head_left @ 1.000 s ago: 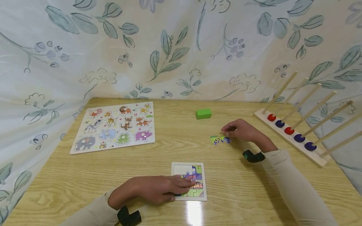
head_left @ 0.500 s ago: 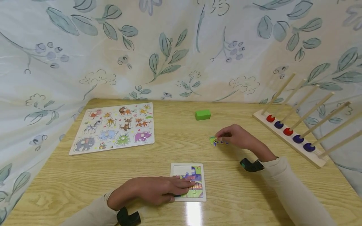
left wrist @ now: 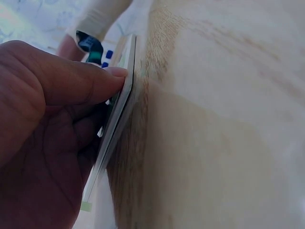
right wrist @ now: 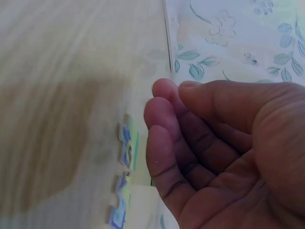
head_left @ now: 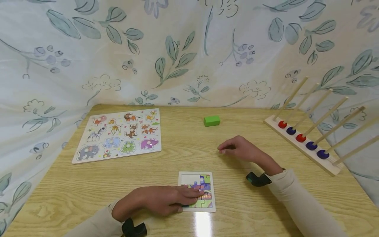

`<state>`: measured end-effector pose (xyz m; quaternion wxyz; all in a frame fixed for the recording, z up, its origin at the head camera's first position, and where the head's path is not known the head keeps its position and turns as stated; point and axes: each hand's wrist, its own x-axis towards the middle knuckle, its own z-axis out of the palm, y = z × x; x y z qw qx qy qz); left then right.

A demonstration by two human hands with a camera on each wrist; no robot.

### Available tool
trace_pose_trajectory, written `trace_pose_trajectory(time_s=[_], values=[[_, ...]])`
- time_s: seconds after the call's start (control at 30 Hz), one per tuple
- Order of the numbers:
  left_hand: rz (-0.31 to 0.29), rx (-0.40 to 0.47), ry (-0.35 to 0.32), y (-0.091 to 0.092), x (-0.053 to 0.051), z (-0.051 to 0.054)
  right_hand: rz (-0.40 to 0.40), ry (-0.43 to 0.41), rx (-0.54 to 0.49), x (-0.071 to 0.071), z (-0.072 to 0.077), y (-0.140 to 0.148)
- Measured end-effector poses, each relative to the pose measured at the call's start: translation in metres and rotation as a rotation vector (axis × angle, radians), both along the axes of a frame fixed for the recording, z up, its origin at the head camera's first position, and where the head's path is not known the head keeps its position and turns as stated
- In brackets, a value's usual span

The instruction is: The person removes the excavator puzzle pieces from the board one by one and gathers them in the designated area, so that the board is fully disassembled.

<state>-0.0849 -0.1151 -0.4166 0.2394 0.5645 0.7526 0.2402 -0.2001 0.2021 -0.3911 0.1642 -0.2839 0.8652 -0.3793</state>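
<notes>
My left hand lies across a small square puzzle board near the front, covering part of its picture; white shows at the board's upper left. In the left wrist view the thumb of my left hand touches the board's edge. To the right, my right hand is low over the table, fingers bent and thumb close to the index finger. The right wrist view shows loose puzzle pieces beside the fingers of my right hand, with nothing visible in the grasp. The head view hides those pieces.
An animal puzzle board lies at the back left. A green block sits at the back middle. On the right stands a wooden peg rack with red and blue beads on several pegs. Patterned cloth rises behind the table.
My right hand has moved left and slightly nearer, over the place where the loose pieces were visible. My left hand has stayed on the square board.
</notes>
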Motion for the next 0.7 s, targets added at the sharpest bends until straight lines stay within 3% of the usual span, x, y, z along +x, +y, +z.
trace_pose_trajectory(time_s=[0.47, 0.7], values=[[0.003, -0.016, -0.014, 0.0, -0.001, 0.002, 0.115, 0.004, -0.009, 0.018, -0.003, -0.021], [-0.008, -0.001, 0.005, 0.0, -0.001, 0.003, 0.19, -0.044, -0.016, 0.025, -0.006, -0.028]])
